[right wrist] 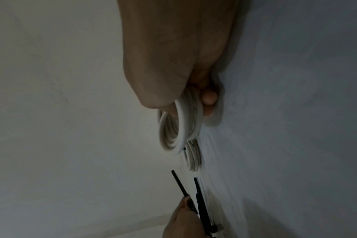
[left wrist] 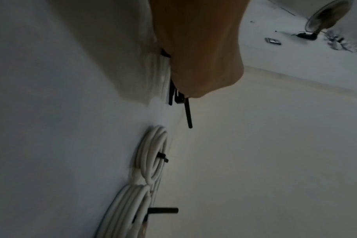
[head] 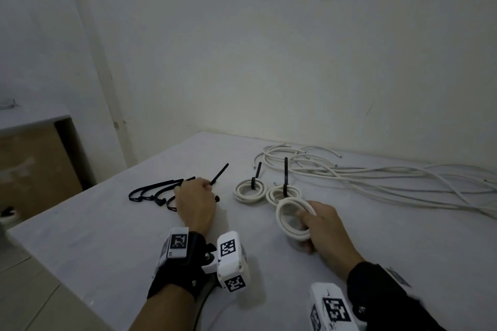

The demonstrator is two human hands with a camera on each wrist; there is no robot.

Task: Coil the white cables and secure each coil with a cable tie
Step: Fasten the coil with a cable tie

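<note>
My right hand (head: pixel 317 226) grips an untied white cable coil (head: pixel 291 219) just above the table, fingers curled through its loops (right wrist: pixel 181 128). My left hand (head: pixel 195 201) pinches one black cable tie (head: pixel 219 174) whose tail sticks up and away (left wrist: pixel 187 112). It hovers over a bunch of several black cable ties (head: pixel 153 192) lying on the table. Two tied white coils (head: pixel 248 191) (head: pixel 282 193) lie side by side beyond my right hand, each with a black tie tail standing up. A tangle of loose white cables (head: pixel 376 180) spreads across the far right.
The work surface is a white table (head: pixel 94 236) set against a pale wall. A brown cabinet (head: pixel 35 169) stands off the table's left edge. In the left wrist view a fan (left wrist: pixel 324 17) stands on the floor.
</note>
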